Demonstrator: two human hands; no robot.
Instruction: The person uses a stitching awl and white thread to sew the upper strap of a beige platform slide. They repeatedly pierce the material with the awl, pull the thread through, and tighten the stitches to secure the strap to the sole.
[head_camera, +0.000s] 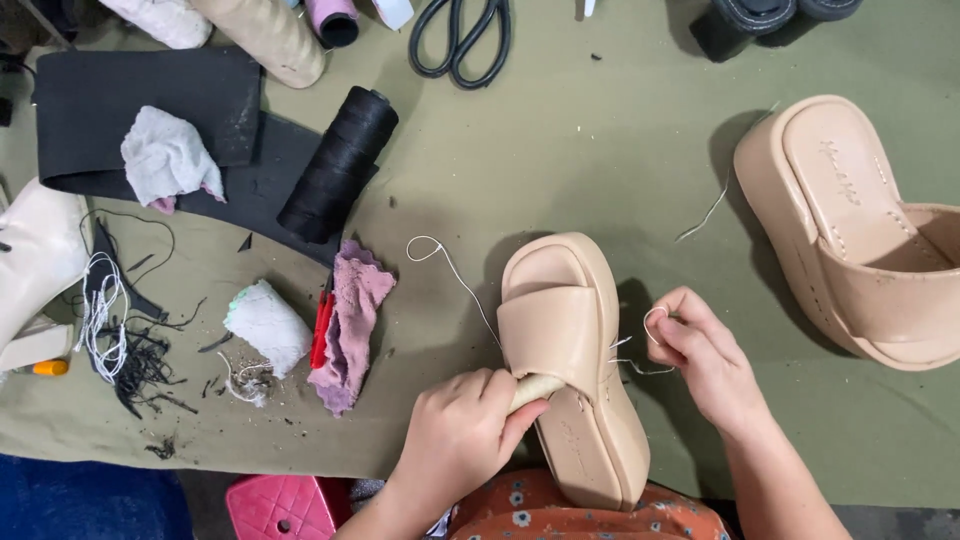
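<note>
So your beige platform sandal (575, 360) sits on the green table cover (560, 150) right in front of you; your left hand (460, 435) is wrapped tight around a pale tool handle (535, 388) at its left side; your right hand (700, 355), just right of the sandal, pinches white thread (640, 350) looped on a finger; the matching sandal (850, 230) lies well right of it, black thread spool (340, 165) up-left.

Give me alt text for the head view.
A left hand grips a wooden handle against a beige platform sandal while the right hand pulls white thread at its side; a matching sandal lies to the right.
</note>
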